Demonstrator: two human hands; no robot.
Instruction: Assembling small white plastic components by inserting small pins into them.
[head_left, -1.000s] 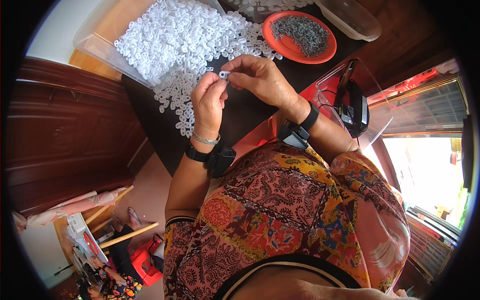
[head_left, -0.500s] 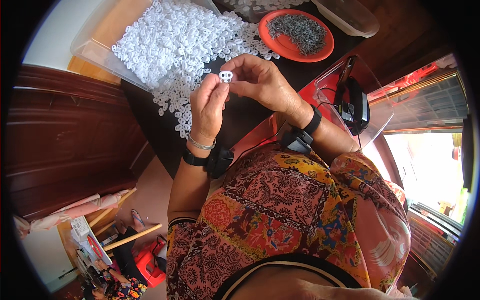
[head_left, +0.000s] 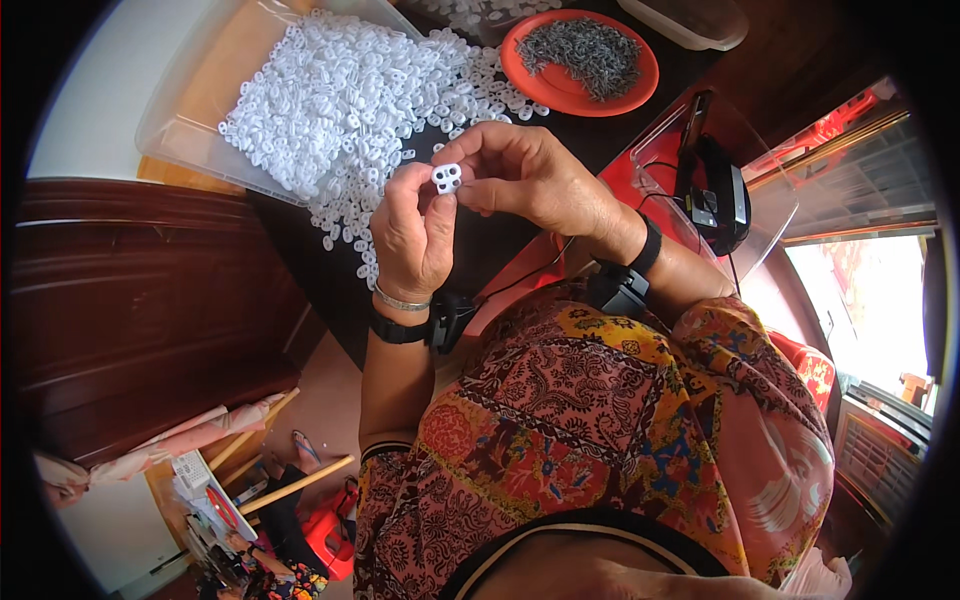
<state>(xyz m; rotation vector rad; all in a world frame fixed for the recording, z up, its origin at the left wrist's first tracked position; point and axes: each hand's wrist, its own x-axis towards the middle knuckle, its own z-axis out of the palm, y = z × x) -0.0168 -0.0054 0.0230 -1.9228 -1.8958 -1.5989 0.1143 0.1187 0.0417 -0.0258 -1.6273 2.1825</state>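
A small white plastic piece (head_left: 446, 178) with two holes is pinched between the fingertips of both hands above the dark table (head_left: 480, 250). My left hand (head_left: 412, 240) grips it from the left with thumb and forefinger. My right hand (head_left: 525, 178) grips it from the right. A large heap of the same white pieces (head_left: 350, 100) lies just beyond the hands, spilling out of a clear plastic tray (head_left: 185, 120). An orange plate (head_left: 560, 85) holding several small grey metal parts (head_left: 585, 50) sits at the far right of the heap.
A clear lidded container (head_left: 690, 20) lies beyond the plate. A black device (head_left: 715, 195) rests in a clear tray (head_left: 765, 215) on a red surface at right. A dark wooden bench (head_left: 130, 300) stands left of the table, with clutter on the floor (head_left: 230, 500) below.
Both hands have lifted slightly toward me with the white piece, which has turned so that its two holes face the camera.
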